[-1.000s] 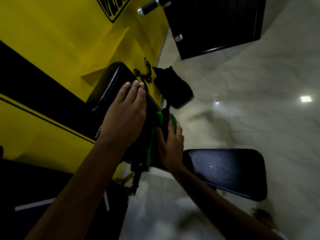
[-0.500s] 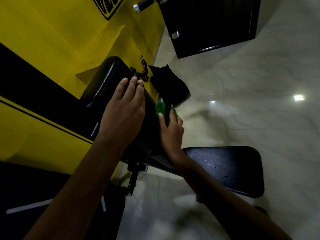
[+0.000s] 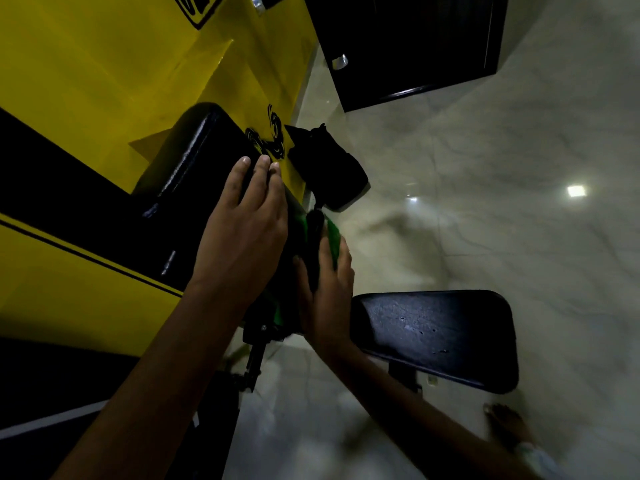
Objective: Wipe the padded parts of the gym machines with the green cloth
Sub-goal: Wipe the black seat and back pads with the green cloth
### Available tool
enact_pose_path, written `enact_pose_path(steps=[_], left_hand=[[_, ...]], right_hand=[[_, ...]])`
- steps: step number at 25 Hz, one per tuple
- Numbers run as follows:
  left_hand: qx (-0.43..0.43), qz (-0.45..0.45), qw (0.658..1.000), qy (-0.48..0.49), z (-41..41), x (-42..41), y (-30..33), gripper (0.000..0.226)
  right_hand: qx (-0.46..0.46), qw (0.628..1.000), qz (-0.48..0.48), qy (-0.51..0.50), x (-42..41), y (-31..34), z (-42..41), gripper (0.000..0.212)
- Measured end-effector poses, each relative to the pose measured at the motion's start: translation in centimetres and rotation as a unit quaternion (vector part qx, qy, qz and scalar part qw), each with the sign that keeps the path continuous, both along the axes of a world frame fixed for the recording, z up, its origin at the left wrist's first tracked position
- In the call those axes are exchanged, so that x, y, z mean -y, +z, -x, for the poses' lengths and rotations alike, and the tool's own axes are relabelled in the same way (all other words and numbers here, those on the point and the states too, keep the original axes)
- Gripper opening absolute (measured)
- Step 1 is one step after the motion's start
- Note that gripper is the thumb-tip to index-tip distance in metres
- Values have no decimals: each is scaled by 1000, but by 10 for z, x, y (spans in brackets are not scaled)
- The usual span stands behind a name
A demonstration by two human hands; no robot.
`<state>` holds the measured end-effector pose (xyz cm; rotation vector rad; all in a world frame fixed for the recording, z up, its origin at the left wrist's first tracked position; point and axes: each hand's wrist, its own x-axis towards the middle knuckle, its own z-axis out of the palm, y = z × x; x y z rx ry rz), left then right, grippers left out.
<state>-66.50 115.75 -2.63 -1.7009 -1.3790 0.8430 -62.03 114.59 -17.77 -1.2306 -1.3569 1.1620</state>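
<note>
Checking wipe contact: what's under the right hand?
Green cloth shows past the right hand, pressed to the side of the black pad, with a dark post between the fingers. How far the cloth runs under the palm is hidden.

Dim indoor scene, ceiling-light glare on glossy floor, wide-angle edge distortion

- Your left hand lies flat, palm down, fingers straight and held together, fingertips pointing up the frame.
- Your left forearm runs bare from the lower left corner up to a straight wrist.
- Your right hand presses edge-on, fingers extended and slightly spread, thumb on the left side.
- Your right forearm comes in bare from the lower right.
- Your two hands sit just beside each other, not touching.
</note>
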Motion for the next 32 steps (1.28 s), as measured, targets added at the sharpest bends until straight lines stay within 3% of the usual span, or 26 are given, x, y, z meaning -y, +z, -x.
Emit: enact_pose_path(steps=[5, 9, 11, 14, 18, 22, 23, 27, 32], left_hand=[[6, 4, 1000, 6, 1, -2, -2, 62], [0, 34, 999, 22, -3, -4, -11, 67], [4, 34, 999, 22, -1, -4, -13, 66], [11, 48, 998, 38, -2, -5, -17, 65], [14, 56, 998, 39, -6, -6, -28, 63], [9, 65, 997, 50, -8, -6, -33, 63], [11, 69, 996, 52, -8, -6, -35, 62], [22, 86, 994, 57, -11, -5, -49, 65], [16, 87, 994, 64, -9, -2, -65, 61]], right_hand=[[35, 979, 201, -5, -38, -29, -2, 60], [7, 999, 50, 4, 2, -17, 3, 73], [3, 998, 69, -10, 2, -35, 2, 68], [24, 983, 182, -10, -26, -51, 1, 63], [-9, 999, 34, -19, 6, -47, 7, 69], [14, 979, 205, -10, -27, -77, 2, 65], [16, 979, 204, -4, -31, -75, 1, 64], [-19, 998, 55, -8, -4, -74, 8, 71], [17, 978, 210, 1, -44, -98, 0, 60]])
